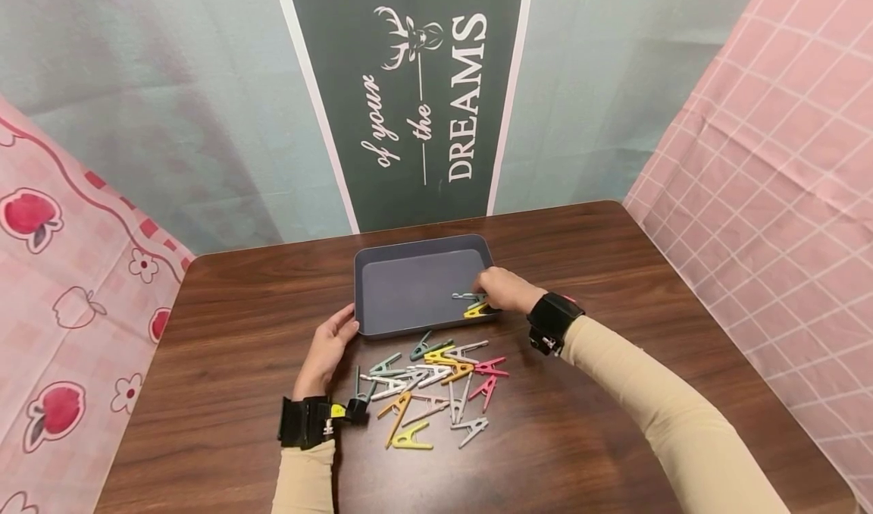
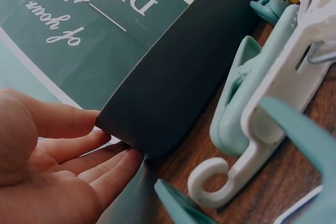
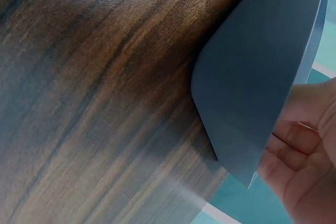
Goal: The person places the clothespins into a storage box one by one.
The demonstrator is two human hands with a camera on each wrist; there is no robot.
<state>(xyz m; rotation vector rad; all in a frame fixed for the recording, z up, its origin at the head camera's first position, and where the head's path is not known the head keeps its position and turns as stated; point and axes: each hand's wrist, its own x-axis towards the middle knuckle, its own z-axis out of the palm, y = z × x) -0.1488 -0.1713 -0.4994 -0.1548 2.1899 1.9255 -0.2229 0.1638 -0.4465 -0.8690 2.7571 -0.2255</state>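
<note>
Steadying the grey tray [image 1: 416,286] at the centre of the head frame, by the look of it, with the left hand [image 1: 329,346] set against the lower-left corner: fingers only gently bent, touching from outside, apparently not clamped round the wall. Probably enough to check any sliding on the table [image 1: 580,430] while leaving the inside in view.

Set across the right wall with the right hand [image 1: 508,290], low inside the tray, beside a grey-green clip [image 1: 468,296] and a yellow clip [image 1: 476,312]. Fingers bent inward there; impossible to say whether pinching the grey-green clip or merely next to it.

Heaped just below the tray, across the lower centre of the frame: loose clips [image 1: 431,376] in several colours, overlapping at all angles. Likely placed close to the near wall for a short reach.

Visible only from the head: the tray's floor, with clips gathered at its right end. From the left wrist, instead: the near wall's outer face, slanting through the frame, plus the hooked end of a white clip [image 2: 281,74] beside a mint clip [image 2: 239,119]. From the right wrist: the tray's outer side and bent fingers partly hidden behind the rim; no clip in sight, so no help on the grip.
</note>
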